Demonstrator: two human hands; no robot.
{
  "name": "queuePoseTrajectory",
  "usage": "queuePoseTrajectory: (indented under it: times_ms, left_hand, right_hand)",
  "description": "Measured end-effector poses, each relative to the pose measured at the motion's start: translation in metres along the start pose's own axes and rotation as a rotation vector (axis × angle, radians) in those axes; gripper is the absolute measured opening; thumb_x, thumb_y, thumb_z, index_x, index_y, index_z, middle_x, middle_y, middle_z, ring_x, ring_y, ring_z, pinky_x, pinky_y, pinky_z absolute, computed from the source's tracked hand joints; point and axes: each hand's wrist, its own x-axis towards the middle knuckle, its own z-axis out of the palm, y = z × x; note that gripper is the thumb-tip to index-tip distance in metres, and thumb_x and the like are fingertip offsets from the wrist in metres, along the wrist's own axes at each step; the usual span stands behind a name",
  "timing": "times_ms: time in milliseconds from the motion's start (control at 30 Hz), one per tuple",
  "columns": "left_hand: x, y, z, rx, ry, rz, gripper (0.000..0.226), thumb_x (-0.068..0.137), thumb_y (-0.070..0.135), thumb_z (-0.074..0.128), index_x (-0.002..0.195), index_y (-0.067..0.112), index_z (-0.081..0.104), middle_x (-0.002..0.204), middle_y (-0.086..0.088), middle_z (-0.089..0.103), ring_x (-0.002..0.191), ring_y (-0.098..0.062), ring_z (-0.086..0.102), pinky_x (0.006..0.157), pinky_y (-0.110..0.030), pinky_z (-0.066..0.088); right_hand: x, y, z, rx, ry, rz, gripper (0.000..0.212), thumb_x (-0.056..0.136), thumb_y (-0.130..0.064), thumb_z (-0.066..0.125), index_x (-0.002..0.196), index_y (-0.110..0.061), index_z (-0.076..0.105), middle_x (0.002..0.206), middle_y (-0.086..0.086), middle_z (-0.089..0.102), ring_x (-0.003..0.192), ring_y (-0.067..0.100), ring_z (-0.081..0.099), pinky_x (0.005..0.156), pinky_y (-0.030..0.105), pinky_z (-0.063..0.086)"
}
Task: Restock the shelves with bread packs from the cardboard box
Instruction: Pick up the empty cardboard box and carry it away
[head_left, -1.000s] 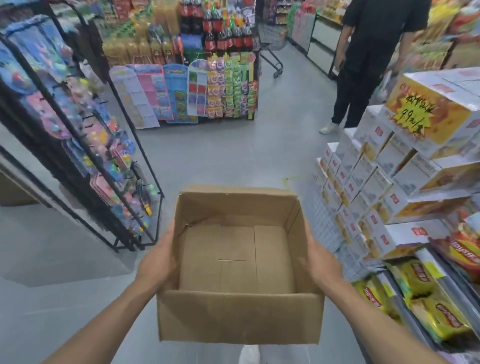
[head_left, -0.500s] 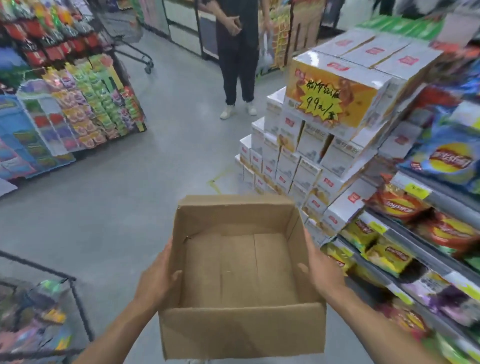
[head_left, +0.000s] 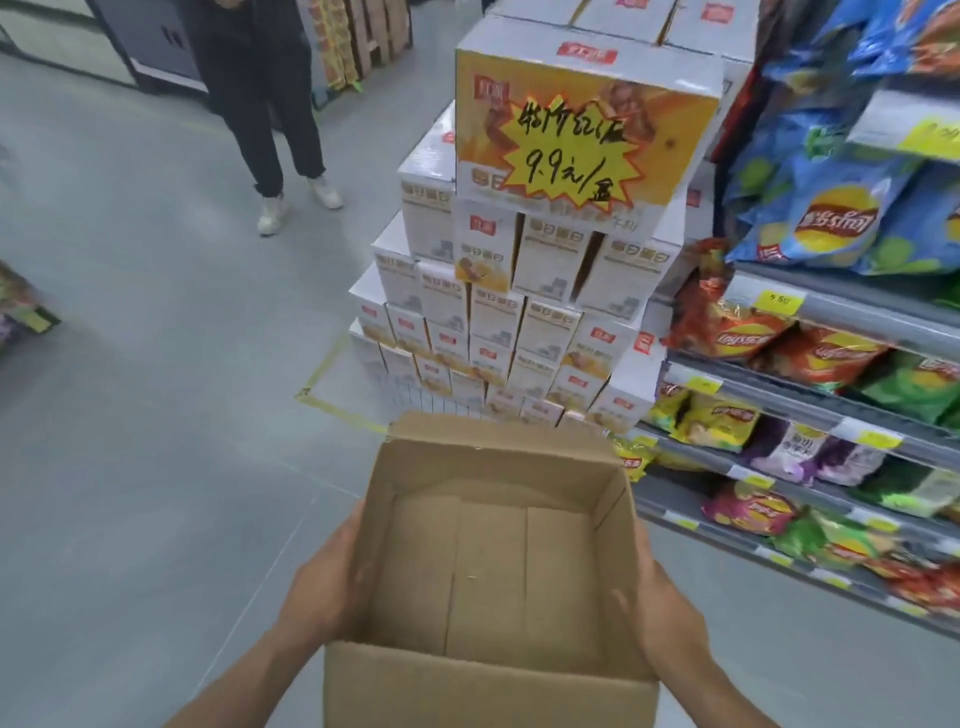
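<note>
A: What colour is the cardboard box (head_left: 491, 571)?
B: Plain brown, inside and out, with paler creases across its bottom flaps.
A: And the stacked cartons (head_left: 519, 312) behind it?
B: White with small red logos; the top one has an orange-yellow face and a yellow starburst sign (head_left: 571, 150) with black handwriting.
A: The shelves (head_left: 810, 410)?
B: Grey rails with yellow price tags; chip bags (head_left: 831, 208) in blue, red, green, yellow and purple.
A: The floor (head_left: 130, 364)?
B: Pale grey, marked with yellow tape (head_left: 322, 384)
</note>
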Motion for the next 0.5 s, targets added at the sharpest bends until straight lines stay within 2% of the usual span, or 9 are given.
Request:
queuePoseTrajectory:
  times_ms: [100, 167, 267, 367, 500]
  left_hand:
    - [0.043, -0.028, 0.022, 0.02, -0.055, 0.0, 0.076, 0.076, 0.064, 0.031, 0.144, 0.073, -0.001, 0.158, 0.022, 0.038, 0.14, -0.022, 0.048, 0.111, -0.049, 0.042]
    - [0.074, -0.049, 0.042, 0.034, -0.084, 0.007, 0.07, 0.087, 0.06, 0.037, 0.148, 0.069, 0.003, 0.157, 0.026, 0.037, 0.14, -0.021, 0.048, 0.111, -0.049, 0.043]
    - [0.118, -0.078, 0.08, 0.073, -0.082, 0.012, 0.067, 0.094, 0.056, 0.042, 0.15, 0.066, 0.006, 0.158, 0.025, 0.035, 0.14, -0.021, 0.048, 0.112, -0.05, 0.042]
    - [0.161, -0.114, 0.121, 0.087, -0.106, 0.021, 0.062, 0.098, 0.051, 0.036, 0.15, 0.066, 0.007, 0.158, 0.024, 0.035, 0.141, -0.022, 0.047, 0.113, -0.049, 0.041]
    - [0.215, -0.17, 0.177, 0.132, -0.141, 0.051, 0.076, 0.087, 0.04, 0.038, 0.153, 0.061, 0.007, 0.157, 0.024, 0.035, 0.139, -0.024, 0.049, 0.112, -0.046, 0.043]
  right_hand:
    - [0.024, 0.007, 0.038, 0.002, -0.011, 0.057, 0.099, 0.099, -0.035, 0.053, 0.149, -0.046, -0.031, 0.134, -0.001, 0.057, 0.097, 0.025, 0.067, 0.071, 0.038, 0.052]
    - [0.041, 0.015, 0.071, -0.021, -0.044, 0.103, 0.092, 0.101, -0.039, 0.045, 0.15, -0.043, -0.033, 0.145, -0.003, 0.049, 0.103, 0.026, 0.066, 0.078, 0.039, 0.051]
    - [0.073, 0.03, 0.13, -0.094, -0.034, 0.147, 0.098, 0.103, -0.043, 0.043, 0.139, -0.038, -0.048, 0.145, -0.007, 0.044, 0.096, 0.022, 0.067, 0.076, 0.035, 0.05]
    - [0.105, 0.043, 0.192, -0.115, -0.014, 0.185, 0.094, 0.103, -0.045, 0.044, 0.15, -0.033, -0.037, 0.147, -0.007, 0.045, 0.093, 0.022, 0.068, 0.074, 0.035, 0.051]
    - [0.153, 0.065, 0.283, -0.071, 0.012, 0.22, 0.097, 0.101, -0.045, 0.048, 0.151, -0.035, -0.035, 0.149, -0.007, 0.047, 0.085, 0.025, 0.069, 0.066, 0.034, 0.05]
